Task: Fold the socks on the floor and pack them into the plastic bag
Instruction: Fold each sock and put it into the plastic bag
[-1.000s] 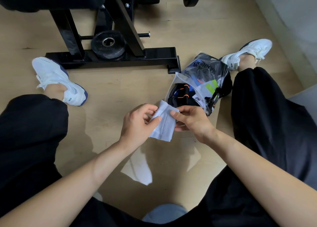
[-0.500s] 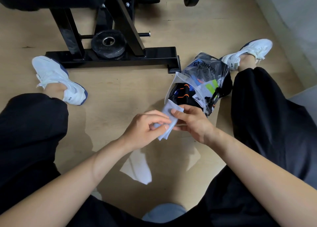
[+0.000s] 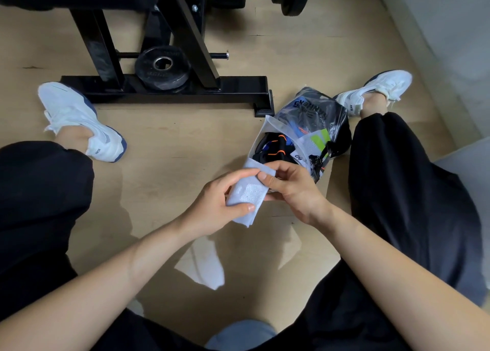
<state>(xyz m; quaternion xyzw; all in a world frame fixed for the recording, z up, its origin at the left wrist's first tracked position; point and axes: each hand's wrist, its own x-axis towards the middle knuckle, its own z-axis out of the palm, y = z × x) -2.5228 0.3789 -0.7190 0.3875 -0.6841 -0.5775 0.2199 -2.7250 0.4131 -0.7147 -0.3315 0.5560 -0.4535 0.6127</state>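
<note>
A folded pale blue-white sock (image 3: 248, 195) is held above the floor between both hands. My left hand (image 3: 220, 204) grips it from the left, fingers wrapped over its top and thumb on its lower edge. My right hand (image 3: 289, 189) pinches its upper right corner. Just beyond, a clear plastic bag (image 3: 313, 128) lies on the floor with its mouth facing the hands; dark, blue, orange and green socks show inside. Another white sock (image 3: 205, 267) lies flat on the floor below my forearms.
I sit on a wooden floor (image 3: 164, 165) with legs spread, black trousers and white shoes (image 3: 79, 122) on both sides. A black weight bench frame (image 3: 164, 88) with a weight plate (image 3: 163, 68) stands ahead. A wall (image 3: 437, 45) runs along the right.
The sock has been folded tighter and turned. My left hand moved over its top, and the sock's upper end has moved closer to the bag's mouth.
</note>
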